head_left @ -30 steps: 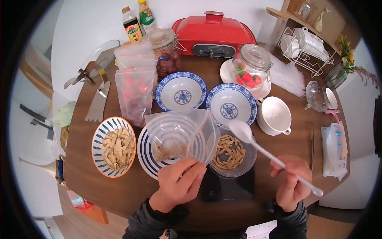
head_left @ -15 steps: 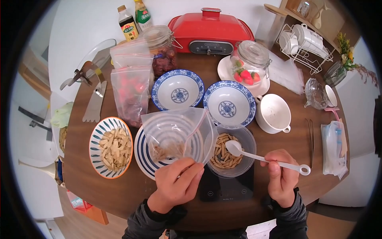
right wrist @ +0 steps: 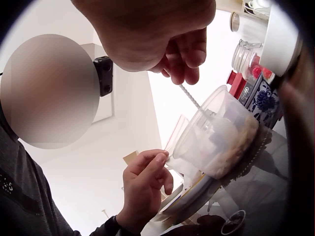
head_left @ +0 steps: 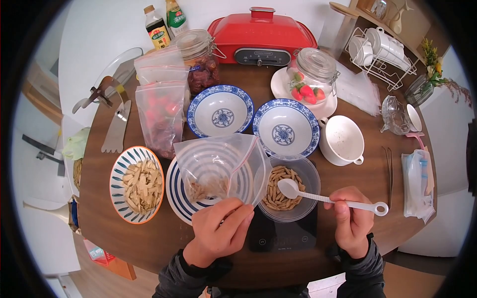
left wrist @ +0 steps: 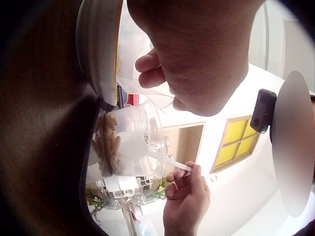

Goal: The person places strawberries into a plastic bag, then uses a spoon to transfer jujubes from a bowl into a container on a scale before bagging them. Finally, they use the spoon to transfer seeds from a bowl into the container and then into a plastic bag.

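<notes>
My left hand (head_left: pixel 218 229) pinches the rim of a clear zip bag (head_left: pixel 211 159) with a few brownish pieces low inside it. The bag hangs over a blue-ringed white plate (head_left: pixel 173 194), its mouth towards a clear plastic tub (head_left: pixel 314 198). Tan, finger-shaped pieces (head_left: pixel 278 201) cover the bottom of the tub, which stands on a black kitchen scale (head_left: pixel 290 238). In my right hand (head_left: pixel 354 223) is a white plastic spoon (head_left: pixel 360 205), gripped by its ribbed handle. The spoon's bowl is over the tub's contents; in the right wrist view the spoon's handle (right wrist: pixel 189 96) slopes down into the tub (right wrist: pixel 197 128).
Left of the plate is an oval dish (head_left: pixel 115 198) of pale dried slices. Behind stand two blue-and-white bowls (head_left: pixel 208 116), bagged strawberries (head_left: pixel 161 114), glass jars (head_left: pixel 312 67) and a red electric cooker (head_left: pixel 261 37). A white two-handled cup (head_left: pixel 343 141) and tongs (head_left: pixel 389 174) lie rightward.
The spoon has come down from above the tub's edge to its contents, with my right hand shifting slightly left. My left hand keeps the bag in nearly the same place.
</notes>
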A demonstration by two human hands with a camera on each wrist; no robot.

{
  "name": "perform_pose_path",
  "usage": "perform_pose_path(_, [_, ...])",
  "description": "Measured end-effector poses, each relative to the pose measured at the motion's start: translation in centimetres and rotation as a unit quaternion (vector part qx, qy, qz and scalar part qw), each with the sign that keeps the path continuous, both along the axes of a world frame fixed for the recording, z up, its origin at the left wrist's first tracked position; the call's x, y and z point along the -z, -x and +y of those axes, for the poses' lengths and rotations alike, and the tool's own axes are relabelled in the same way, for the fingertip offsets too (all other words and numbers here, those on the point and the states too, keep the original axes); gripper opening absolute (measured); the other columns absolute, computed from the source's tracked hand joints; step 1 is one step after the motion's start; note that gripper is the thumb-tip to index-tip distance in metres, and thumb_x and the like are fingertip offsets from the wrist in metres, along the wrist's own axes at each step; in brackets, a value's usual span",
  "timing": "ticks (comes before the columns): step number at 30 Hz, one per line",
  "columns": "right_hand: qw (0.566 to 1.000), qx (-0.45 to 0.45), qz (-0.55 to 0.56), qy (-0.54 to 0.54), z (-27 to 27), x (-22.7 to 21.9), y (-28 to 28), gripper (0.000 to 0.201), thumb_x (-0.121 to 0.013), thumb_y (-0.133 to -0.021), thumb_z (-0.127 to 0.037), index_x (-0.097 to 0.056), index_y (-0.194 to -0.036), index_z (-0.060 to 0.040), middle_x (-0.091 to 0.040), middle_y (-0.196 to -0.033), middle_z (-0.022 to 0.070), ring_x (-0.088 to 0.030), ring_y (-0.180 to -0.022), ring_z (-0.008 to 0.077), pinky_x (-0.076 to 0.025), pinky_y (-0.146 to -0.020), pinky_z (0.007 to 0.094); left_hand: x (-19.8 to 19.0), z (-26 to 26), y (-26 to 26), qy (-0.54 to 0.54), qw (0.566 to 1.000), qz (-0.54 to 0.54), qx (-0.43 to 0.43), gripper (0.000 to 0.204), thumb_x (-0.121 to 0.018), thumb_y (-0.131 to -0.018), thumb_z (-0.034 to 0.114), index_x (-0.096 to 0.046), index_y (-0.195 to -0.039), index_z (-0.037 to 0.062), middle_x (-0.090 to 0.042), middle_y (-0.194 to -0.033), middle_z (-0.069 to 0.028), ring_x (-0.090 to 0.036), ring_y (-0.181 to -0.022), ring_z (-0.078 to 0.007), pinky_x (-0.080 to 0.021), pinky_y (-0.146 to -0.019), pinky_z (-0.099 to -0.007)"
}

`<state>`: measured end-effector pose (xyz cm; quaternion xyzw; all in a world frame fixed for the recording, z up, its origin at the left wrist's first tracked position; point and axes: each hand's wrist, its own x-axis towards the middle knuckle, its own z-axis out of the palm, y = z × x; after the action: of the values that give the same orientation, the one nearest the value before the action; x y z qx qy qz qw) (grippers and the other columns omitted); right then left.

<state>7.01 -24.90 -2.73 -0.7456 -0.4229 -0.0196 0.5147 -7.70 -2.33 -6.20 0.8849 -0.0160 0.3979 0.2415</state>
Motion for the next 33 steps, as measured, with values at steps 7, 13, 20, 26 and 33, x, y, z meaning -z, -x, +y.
perform_pose_path(7, [0.995,0.001,0.1,0.025,-0.13,-0.06,0.53,0.02,-0.053,-0.104,-0.014,-0.06,-0.106,0.0043,-0.068,-0.083,0.0112,-0.059,-0.065,0.0105,-0.046,-0.057,0.0224,-0.18,-0.22,0.41,0.011,1.0,0.02,-0.001,0.019,-0.076,-0.076,0.0,-0.072,-0.095,0.0036,-0.065,-0.088,-0.0076,-0.063,-0.063,-0.0213,-0.049,-0.054,-0.0298])
perform_pose_path(13, [0.973,0.07,0.205,-0.082,0.27,0.6,0.27,0.019,-0.056,-0.104,-0.013,-0.063,-0.108,0.0046,-0.07,-0.082,0.0096,-0.058,-0.061,0.0086,-0.045,-0.054,0.0205,-0.33,-0.25,0.52,0.015,0.999,0.037,-0.002,0.021,-0.076,-0.076,-0.002,-0.071,-0.095,0.004,-0.066,-0.09,-0.0087,-0.065,-0.069,-0.0243,-0.051,-0.059,-0.0317])
perform_pose_path(20, [0.977,0.081,0.19,-0.06,0.06,0.45,0.27,0.018,-0.056,-0.104,-0.012,-0.062,-0.106,0.0045,-0.069,-0.084,0.0096,-0.062,-0.068,0.0111,-0.047,-0.058,0.0224,-0.24,-0.27,0.48,0.014,0.999,0.03,-0.005,0.021,-0.076,-0.076,-0.001,-0.071,-0.095,0.0043,-0.065,-0.091,-0.008,-0.064,-0.069,-0.0238,-0.05,-0.058,-0.0318])
perform_pose_path(26, [0.997,0.011,0.071,-0.023,0.02,0.79,0.12,0.017,-0.055,-0.103,-0.011,-0.062,-0.104,0.0043,-0.066,-0.087,0.0105,-0.063,-0.073,0.0132,-0.048,-0.062,0.024,-0.2,-0.23,0.51,0.017,0.999,0.029,-0.002,0.02,-0.076,-0.076,-0.001,-0.071,-0.095,0.0042,-0.065,-0.091,-0.0084,-0.064,-0.069,-0.0238,-0.05,-0.057,-0.0313])
perform_pose_path(33, [0.983,0.027,0.179,-0.017,-0.01,0.46,0.25,0.019,-0.054,-0.105,-0.015,-0.06,-0.104,0.0024,-0.068,-0.085,0.0102,-0.06,-0.066,0.0095,-0.045,-0.053,0.0207,-0.16,-0.06,0.05,0.003,1.0,-0.005,0.0,0.02,-0.077,-0.076,0.0,-0.072,-0.095,0.0036,-0.065,-0.087,-0.0063,-0.061,-0.058,-0.0194,-0.047,-0.049,-0.0284])
